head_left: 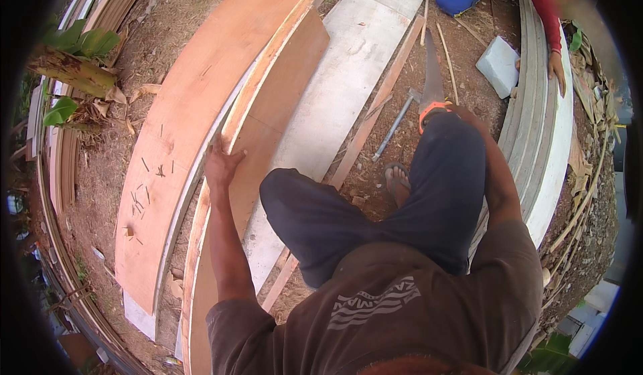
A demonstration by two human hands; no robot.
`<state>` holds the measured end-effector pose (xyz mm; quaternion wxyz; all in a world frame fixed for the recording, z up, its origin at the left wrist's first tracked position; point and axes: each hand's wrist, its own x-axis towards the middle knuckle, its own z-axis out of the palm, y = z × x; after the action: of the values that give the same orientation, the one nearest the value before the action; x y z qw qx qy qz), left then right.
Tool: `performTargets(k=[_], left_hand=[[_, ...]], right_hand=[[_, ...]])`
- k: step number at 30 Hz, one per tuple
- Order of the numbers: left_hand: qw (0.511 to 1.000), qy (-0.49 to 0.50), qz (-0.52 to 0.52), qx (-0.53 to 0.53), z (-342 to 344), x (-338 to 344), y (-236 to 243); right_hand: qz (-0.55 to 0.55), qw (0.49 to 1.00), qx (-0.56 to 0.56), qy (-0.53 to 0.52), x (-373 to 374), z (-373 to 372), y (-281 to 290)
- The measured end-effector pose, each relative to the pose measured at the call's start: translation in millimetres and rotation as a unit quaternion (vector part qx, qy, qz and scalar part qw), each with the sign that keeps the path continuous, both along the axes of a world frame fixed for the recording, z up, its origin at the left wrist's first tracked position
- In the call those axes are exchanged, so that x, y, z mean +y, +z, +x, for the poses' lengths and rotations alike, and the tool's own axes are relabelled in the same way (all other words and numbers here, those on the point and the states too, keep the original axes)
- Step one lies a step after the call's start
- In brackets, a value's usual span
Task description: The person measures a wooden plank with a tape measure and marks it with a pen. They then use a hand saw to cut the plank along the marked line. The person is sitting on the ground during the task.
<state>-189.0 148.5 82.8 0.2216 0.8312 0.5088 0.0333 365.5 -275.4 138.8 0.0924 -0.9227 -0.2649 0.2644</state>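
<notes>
My left hand (221, 161) grips the top edge of an upright plywood board (274, 107), fingers bent over it, beside a flat plywood strip (181, 100) with scattered nails (161, 171) on it. My right hand (464, 118), partly hidden behind my knee, is closed around the orange handle (430, 110) of a hand saw, whose blade (434, 67) points away from me. A hammer (396, 124) lies on the dirt left of the saw. A long white board (341, 73) lies right of the upright plywood, alongside a narrow wooden strip (362, 127).
A co-worker in red sleeves and blue trousers is at the top right, a hand (556, 70) on stacked curved grey boards (519, 127). A white block (497, 63) lies beside the stack. Banana plants (80, 73) and more stacked boards (63, 167) are at the left.
</notes>
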Motion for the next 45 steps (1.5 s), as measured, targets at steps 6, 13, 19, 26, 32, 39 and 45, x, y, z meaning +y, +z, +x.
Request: performTargets(k=[6, 13, 19, 26, 32, 39, 45], left_hand=[[1.000, 0.013, -0.015, 0.017, 0, 5, 3], [1.000, 0.013, -0.019, 0.016, -7, 13, 3], [0.999, 0.026, 0.007, 0.042, -7, 16, -9], [0.995, 0.032, 0.012, 0.090, -4, 18, -6], [0.996, 0.029, -0.002, 0.080, -6, 27, -13], [0.986, 0.102, -0.122, 0.047, 26, 60, -7], [0.994, 0.076, -0.021, 0.078, 41, 57, -20]], right_hand=[[0.165, 0.920, 0.063, -0.351, -24, -40, -90], [0.412, 0.639, 0.208, -0.616, -32, -59, -152], [0.495, 0.519, 0.250, -0.650, -31, -52, -164], [0.553, 0.508, 0.213, -0.625, -46, -46, -150], [0.576, 0.730, 0.017, -0.367, -68, -17, -34], [0.710, 0.692, 0.132, -0.001, -19, -87, 80], [0.558, 0.800, 0.211, 0.055, 74, -223, 68]])
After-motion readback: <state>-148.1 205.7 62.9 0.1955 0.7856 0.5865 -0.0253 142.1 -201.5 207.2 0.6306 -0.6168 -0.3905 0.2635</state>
